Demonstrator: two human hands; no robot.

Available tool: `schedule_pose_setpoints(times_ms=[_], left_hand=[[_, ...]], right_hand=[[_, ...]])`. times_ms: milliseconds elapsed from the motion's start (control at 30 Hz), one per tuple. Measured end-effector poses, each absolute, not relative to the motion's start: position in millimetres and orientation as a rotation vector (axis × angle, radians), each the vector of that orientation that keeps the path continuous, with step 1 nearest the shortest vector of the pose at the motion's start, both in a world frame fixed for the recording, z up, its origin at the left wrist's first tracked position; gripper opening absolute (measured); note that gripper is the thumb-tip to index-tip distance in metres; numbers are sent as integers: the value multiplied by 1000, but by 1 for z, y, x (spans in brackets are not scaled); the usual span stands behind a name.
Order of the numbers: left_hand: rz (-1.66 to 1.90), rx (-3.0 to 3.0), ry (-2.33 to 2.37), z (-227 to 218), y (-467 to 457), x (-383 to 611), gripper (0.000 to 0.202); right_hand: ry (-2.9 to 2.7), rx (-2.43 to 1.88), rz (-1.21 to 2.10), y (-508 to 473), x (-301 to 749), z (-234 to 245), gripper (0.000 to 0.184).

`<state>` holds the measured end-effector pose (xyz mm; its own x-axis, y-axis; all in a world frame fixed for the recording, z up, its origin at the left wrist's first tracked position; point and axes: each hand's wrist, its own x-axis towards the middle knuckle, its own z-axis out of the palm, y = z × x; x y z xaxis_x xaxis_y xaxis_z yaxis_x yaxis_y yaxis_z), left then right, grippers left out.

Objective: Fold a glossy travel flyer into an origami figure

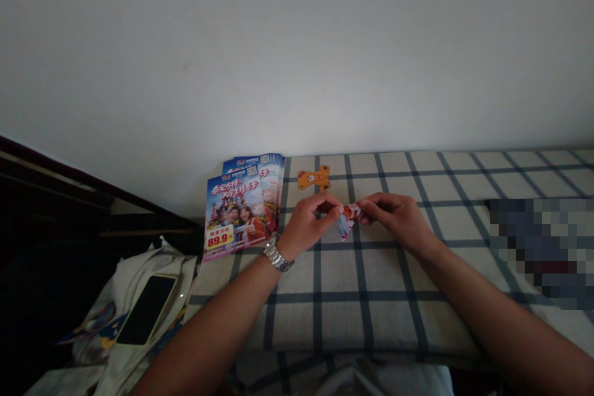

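Between my two hands is a small piece of folded printed paper [346, 226], coloured red, white and pale blue, with a pointed lower end. My left hand [316, 218] pinches its left side between thumb and fingers; a silver watch [277, 253] circles that wrist. On the other side, my right hand [387, 210] grips the paper's upper right corner with thumb and fingertips. Part of the paper is covered by the fingers. Left of my hands lies a stack of glossy printed flyers [236, 216], the front one offset from the rest.
A checked cloth [341, 315] covers the surface, with a flat brown bear figure [314, 179] near the wall [334, 62]. At the lower left, a phone [146, 309] rests on a pale printed fabric [99, 346]. A blurred-out dark item [533, 241] lies at the right.
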<state>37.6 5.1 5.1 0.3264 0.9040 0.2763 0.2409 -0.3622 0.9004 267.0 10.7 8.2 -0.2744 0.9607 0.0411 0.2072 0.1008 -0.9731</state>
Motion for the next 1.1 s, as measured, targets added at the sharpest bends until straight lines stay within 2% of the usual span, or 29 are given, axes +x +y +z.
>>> schedule_pose_setpoints(times_ms=[567,1100], left_hand=[[1120,1744,1016,4,4,39,23],[1032,1736,1004,2,3,39,24]], right_hand=[[-1471,-1116,1347,9,263,6,30],[-1624,-1135,1254,9,264,11,36]])
